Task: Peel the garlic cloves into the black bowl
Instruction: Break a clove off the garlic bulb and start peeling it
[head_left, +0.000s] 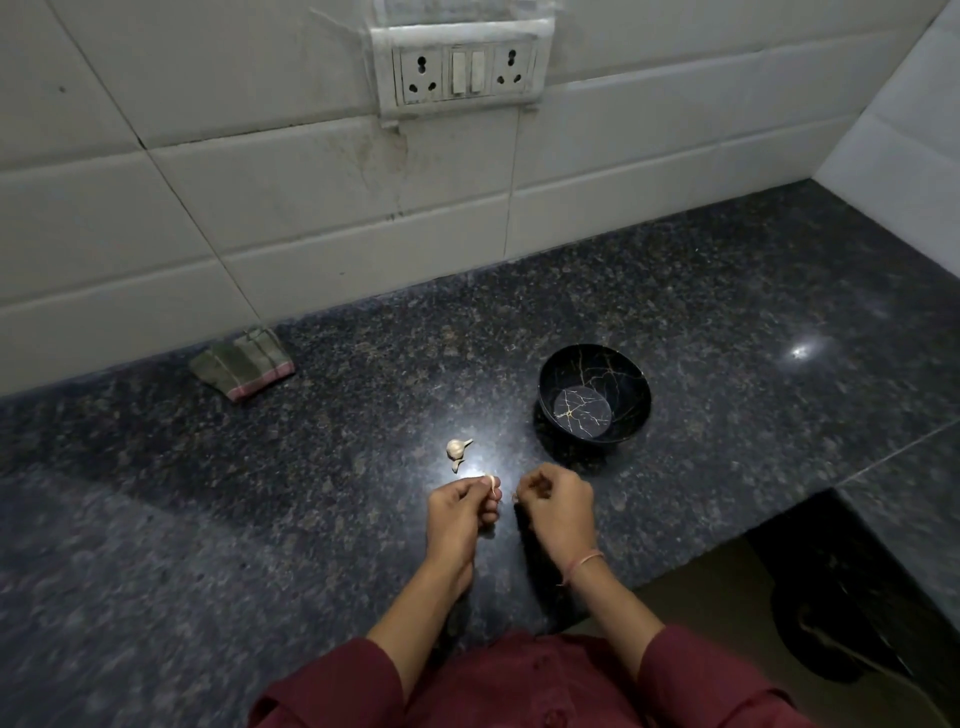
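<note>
**A:** So where's the garlic clove (489, 480) being kept right now?

**B:** It's being pinched at the tips of the left hand's (461, 512) curled fingers (491, 500), just above the desk (311, 467). The right hand (558, 501) is being held just beside it, fingers (535, 486) curled too, and what looks like a scrap of skin (515, 497) is being nipped there. Tiny though, so that's a guess.

**A:** Peeling step, then?

**B:** Seems so, the first clove is being stripped. Nothing is being shown inside the black bowl (545, 374) yet, which is sitting near the right hand, further back. The rest of the bulb (457, 448) is being left on the desk just beyond the hands.

**A:** Next?

**B:** Probably the remaining skin needs picking off, then the bare clove gets dropped in the bowl. A folded cloth (241, 366) is being left by the wall, well apart.
</note>
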